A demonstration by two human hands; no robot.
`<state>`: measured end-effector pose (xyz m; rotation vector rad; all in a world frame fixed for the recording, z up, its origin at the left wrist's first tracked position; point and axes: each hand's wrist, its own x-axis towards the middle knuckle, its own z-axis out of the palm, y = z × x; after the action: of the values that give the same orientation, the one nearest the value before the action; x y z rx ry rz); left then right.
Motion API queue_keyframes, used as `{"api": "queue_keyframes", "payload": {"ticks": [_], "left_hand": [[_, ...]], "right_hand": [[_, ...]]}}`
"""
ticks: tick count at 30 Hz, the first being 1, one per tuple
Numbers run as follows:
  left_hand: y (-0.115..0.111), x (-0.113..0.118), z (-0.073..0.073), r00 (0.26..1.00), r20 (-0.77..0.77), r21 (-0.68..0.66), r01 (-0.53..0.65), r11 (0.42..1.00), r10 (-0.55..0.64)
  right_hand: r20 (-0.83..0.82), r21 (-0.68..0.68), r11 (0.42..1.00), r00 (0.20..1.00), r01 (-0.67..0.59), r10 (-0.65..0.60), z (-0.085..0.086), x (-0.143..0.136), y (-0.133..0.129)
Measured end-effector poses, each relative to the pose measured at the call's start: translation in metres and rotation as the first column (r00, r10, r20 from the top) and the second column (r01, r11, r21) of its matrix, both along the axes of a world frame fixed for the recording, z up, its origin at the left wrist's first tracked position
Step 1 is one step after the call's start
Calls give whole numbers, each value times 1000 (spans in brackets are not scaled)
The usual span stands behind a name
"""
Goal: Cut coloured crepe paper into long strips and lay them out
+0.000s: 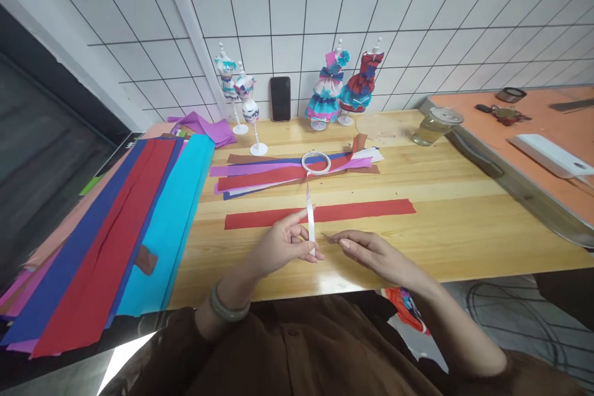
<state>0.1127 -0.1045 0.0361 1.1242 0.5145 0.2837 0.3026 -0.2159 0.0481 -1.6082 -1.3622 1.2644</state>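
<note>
Between the fingers of my left hand (292, 240) is the free end of a white tape strip (310, 213). The strip runs up to a tape roll (316, 163), which lies on a pile of coloured paper strips (260, 178). My right hand (366, 249) pinches a small, thin, dark object (328, 237) whose kind is too small to tell; its tip points toward the tape. A single red strip (366, 211) lies across the wooden table (464, 235) just beyond both hands, passing under the white tape.
Broad coloured sheets (99, 241) cover the left side. Dress forms (250, 112), more in paper dresses (325, 96), and a phone (280, 99) stand by the tiled wall. A lidded cup (436, 126) is at back right, near an orange surface (557, 117) holding a white device (552, 154).
</note>
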Motion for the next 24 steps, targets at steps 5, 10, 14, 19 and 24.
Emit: {"api": "queue_keyframes", "payload": {"ticks": [5,10,14,19,24], "left_hand": [[2,-8,-4,998,-31,0,63,998,-63],[3,-12,-10,995,-24,-40,92,995,-93],[2,-11,-14,994,-24,-35,102,994,-102],[-1,-10,-16,996,-25,-30,89,996,-90],[-2,-10,-19,996,-27,-32,79,996,-80]], "right_hand": [[55,-24,970,968,-243,244,8,-3,18],[111,-37,956,949,-292,294,7,-8,24],[104,-25,954,949,-298,299,10,-14,26],[76,-25,960,957,-279,281,10,-18,26],[91,-40,965,961,-260,263,9,-19,24]]}}
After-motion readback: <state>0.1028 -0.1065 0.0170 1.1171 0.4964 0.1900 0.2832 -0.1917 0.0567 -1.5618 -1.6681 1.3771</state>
